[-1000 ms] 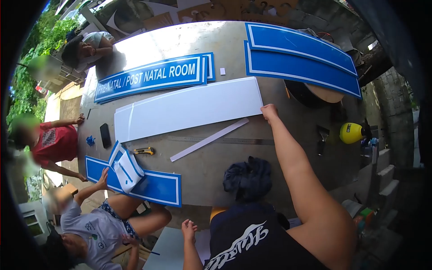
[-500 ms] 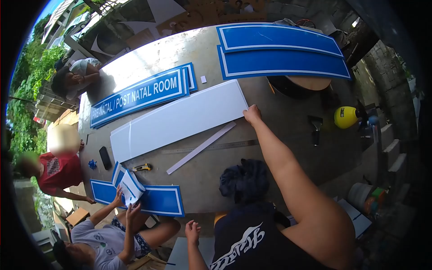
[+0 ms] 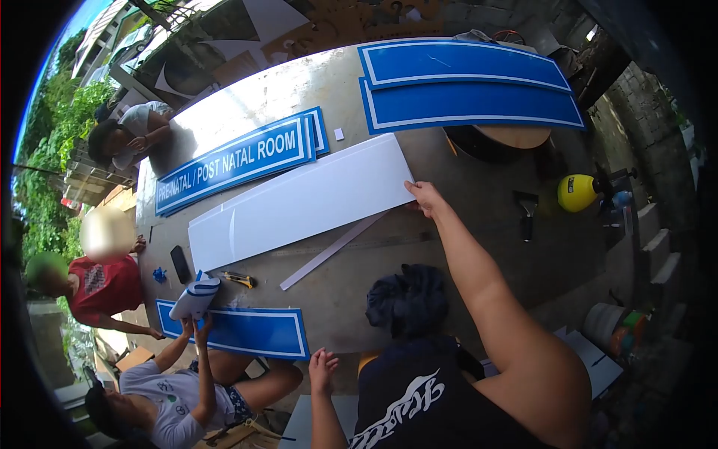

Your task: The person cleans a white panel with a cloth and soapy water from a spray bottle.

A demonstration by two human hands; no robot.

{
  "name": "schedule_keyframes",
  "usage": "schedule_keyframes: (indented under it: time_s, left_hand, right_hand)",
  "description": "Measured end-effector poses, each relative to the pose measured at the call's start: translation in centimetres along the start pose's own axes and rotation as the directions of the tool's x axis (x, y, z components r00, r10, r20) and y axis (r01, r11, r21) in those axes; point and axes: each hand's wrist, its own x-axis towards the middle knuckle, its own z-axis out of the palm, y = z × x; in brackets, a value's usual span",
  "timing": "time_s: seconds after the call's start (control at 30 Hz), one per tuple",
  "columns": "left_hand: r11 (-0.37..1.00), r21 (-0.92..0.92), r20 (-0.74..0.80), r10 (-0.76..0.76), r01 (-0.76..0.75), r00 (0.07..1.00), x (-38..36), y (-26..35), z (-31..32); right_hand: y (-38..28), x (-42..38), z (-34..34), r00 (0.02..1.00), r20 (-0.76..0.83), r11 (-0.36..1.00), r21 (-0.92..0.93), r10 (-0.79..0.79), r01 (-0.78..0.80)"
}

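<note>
My right hand (image 3: 425,199) is closed on the right-hand end of a long white panel (image 3: 307,202), thumb on top and fingers below the edge. A second white sheet shows along the panel's far edge. A narrow pale strip (image 3: 325,258) runs from beneath the panel's near edge. My left hand (image 3: 323,370) is held near the table's front edge, fingers loosely bent and slightly apart, with nothing in it. Dark crumpled cloth (image 3: 406,301) lies between my arms.
Blue signs (image 3: 232,165) lie beyond the panel; blue boards (image 3: 464,67) are stacked at the far right. A co-worker holds a white-and-blue roll (image 3: 196,297) over another blue board (image 3: 262,333). A cutter knife (image 3: 239,280), phone (image 3: 179,263), scraper (image 3: 526,217) and yellow sprayer (image 3: 576,193) are around.
My right hand has changed its hold on the panel's end, and the panel now hides the strip's upper end. The co-worker's blue-and-white sheet has been rolled and moved left.
</note>
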Motion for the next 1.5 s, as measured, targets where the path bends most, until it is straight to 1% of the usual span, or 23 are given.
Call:
schedule_keyframes:
  time_s: [0.03,0.13,0.17,0.23,0.27,0.33,0.37,0.43,0.53,0.63,0.73,0.8,0.97,1.1,1.17,1.23,1.27,1.3,1.33,1.37,1.4,1.47,1.5]
  left_hand:
    - [0.999,-0.049,0.033,0.024,-0.022,0.999,0.6,1.5,1.5]
    - [0.986,-0.155,0.123,0.087,-0.067,0.989,3.2,5.9,6.9]
    - [0.969,-0.234,0.152,0.116,-0.079,0.981,4.3,7.2,8.6]
    - [0.885,-0.458,0.166,0.173,-0.08,0.971,5.9,10.1,12.0]
    - [0.854,-0.515,0.194,0.208,-0.081,0.959,6.9,11.2,13.2]
    - [0.785,-0.612,0.139,0.226,-0.096,0.964,7.8,13.6,15.7]
    - [0.744,-0.661,0.122,0.234,-0.097,0.964,8.3,14.5,16.4]
    - [0.647,-0.753,0.04,0.231,-0.122,0.972,8.0,17.0,17.9]
    - [0.49,-0.845,0.062,0.488,-0.214,0.871,8.2,19.4,17.0]
    - [0.469,-0.863,0.124,0.553,-0.185,0.824,6.2,20.9,15.5]
    - [0.513,-0.824,0.109,0.56,-0.241,0.821,4.3,19.1,15.7]
    - [0.532,-0.811,0.124,0.564,-0.244,0.816,2.2,17.8,16.1]
    - [0.613,-0.774,0.259,0.531,-0.155,0.807,-3.1,15.8,16.0]
    - [0.674,-0.724,0.372,0.562,-0.148,0.738,-6.4,12.8,15.8]
    - [0.736,-0.661,0.485,0.569,-0.147,0.665,-8.7,11.7,15.8]
    - [0.807,-0.569,0.604,0.539,-0.156,0.587,-8.8,9.9,15.2]
    - [0.829,-0.538,0.618,0.509,-0.149,0.599,-10.1,8.9,15.6]
    - [0.852,-0.504,0.637,0.477,-0.141,0.606,-12.3,8.0,16.1]
    - [0.873,-0.469,0.654,0.446,-0.136,0.61,-14.0,6.9,16.7]
    - [0.875,-0.47,0.675,0.442,-0.118,0.591,-15.0,5.2,17.2]
    - [0.883,-0.463,0.693,0.413,-0.075,0.591,-16.0,3.3,18.0]
    - [0.887,-0.462,0.704,0.374,-0.011,0.604,-18.2,-0.1,19.3]
    - [0.896,-0.444,0.726,0.353,0.011,0.591,-19.4,-1.8,20.1]
  right_hand:
    - [-0.1,-1.5,0.2,0.999,0.035,0.995,0.099,-0.022,0.018]
    - [0.5,-4.9,0.3,0.975,0.184,0.964,0.255,-0.123,0.073]
    - [0.7,-6.6,0.5,0.967,0.202,0.963,0.249,-0.157,0.104]
    - [0.7,-10.0,0.8,0.95,0.223,0.952,0.263,-0.218,0.157]
    - [0.8,-12.0,1.3,0.944,0.221,0.943,0.28,-0.246,0.181]
    - [-0.3,-16.8,2.7,0.916,0.234,0.919,0.307,-0.326,0.248]
    - [-0.2,-18.7,3.3,0.906,0.257,0.916,0.315,-0.336,0.25]
    - [-0.4,-21.6,3.4,0.887,0.273,0.902,0.334,-0.372,0.275]
    - [-0.3,-24.8,2.7,0.871,0.268,0.882,0.356,-0.413,0.309]
    - [0.3,-26.7,0.1,0.877,0.251,0.884,0.347,-0.409,0.313]
    - [1.0,-28.2,-3.5,0.868,0.241,0.88,0.316,-0.435,0.354]
    - [1.6,-29.9,-6.2,0.868,0.216,0.875,0.309,-0.447,0.373]
    - [3.3,-35.6,-13.0,0.877,0.107,0.849,0.329,-0.469,0.414]
    - [7.3,-40.7,-19.3,0.866,-0.042,0.807,0.34,-0.499,0.482]
    - [8.4,-44.3,-21.6,0.863,-0.082,0.788,0.373,-0.498,0.49]
    - [11.4,-46.5,-25.3,0.891,-0.16,0.767,0.458,-0.426,0.449]
    - [12.8,-47.9,-27.1,0.897,-0.203,0.748,0.498,-0.392,0.439]
    - [13.6,-49.6,-27.8,0.889,-0.218,0.688,0.568,-0.402,0.451]
    - [14.5,-51.3,-27.8,0.878,-0.233,0.621,0.632,-0.418,0.464]
    - [15.7,-52.7,-27.9,0.857,-0.297,0.541,0.677,-0.42,0.5]
    - [17.2,-54.0,-28.1,0.838,-0.349,0.461,0.714,-0.419,0.528]
    - [20.9,-55.2,-29.3,0.849,-0.351,0.413,0.758,-0.396,0.505]
    - [24.6,-54.2,-30.4,0.875,-0.341,0.446,0.761,-0.343,0.471]
